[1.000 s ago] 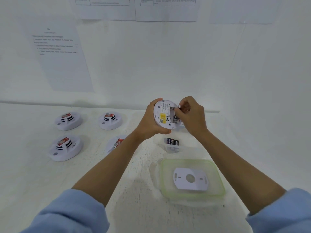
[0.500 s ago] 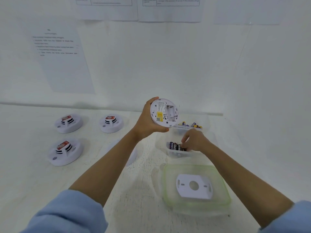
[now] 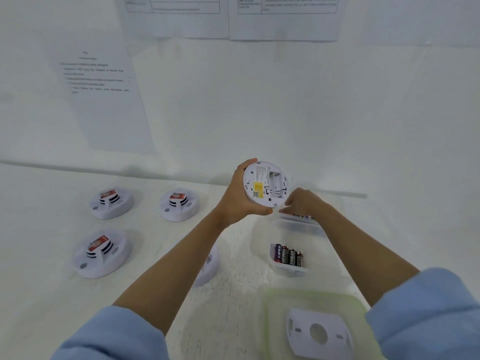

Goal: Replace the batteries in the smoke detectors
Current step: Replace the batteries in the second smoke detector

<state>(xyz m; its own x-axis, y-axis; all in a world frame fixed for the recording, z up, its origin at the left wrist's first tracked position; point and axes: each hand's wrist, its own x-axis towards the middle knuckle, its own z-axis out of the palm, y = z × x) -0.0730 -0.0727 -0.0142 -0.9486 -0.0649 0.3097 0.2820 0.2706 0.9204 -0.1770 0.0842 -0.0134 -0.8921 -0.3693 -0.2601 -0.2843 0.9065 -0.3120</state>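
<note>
My left hand (image 3: pixel 240 202) grips a round white smoke detector (image 3: pixel 265 184) in the air, its back towards me. Its battery bay looks empty. My right hand (image 3: pixel 302 203) reaches down over the far clear container (image 3: pixel 301 224), which holds batteries, with its fingertips at that container's left end. Whether they pinch a battery is not visible. A nearer clear container (image 3: pixel 288 268) holds several dark batteries (image 3: pixel 288 255) standing side by side.
Three white smoke detectors lie on the white table at the left (image 3: pixel 111 202), (image 3: pixel 179 205), (image 3: pixel 101 253); a fourth detector (image 3: pixel 209 266) is half hidden under my left forearm. A green-rimmed lid (image 3: pixel 271 320) near me carries a white mounting plate (image 3: pixel 318 332). Papers hang on the wall.
My right hand left the detector's battery bay, dipped to the near container, and now sits over the far container. My left hand has kept the detector raised.
</note>
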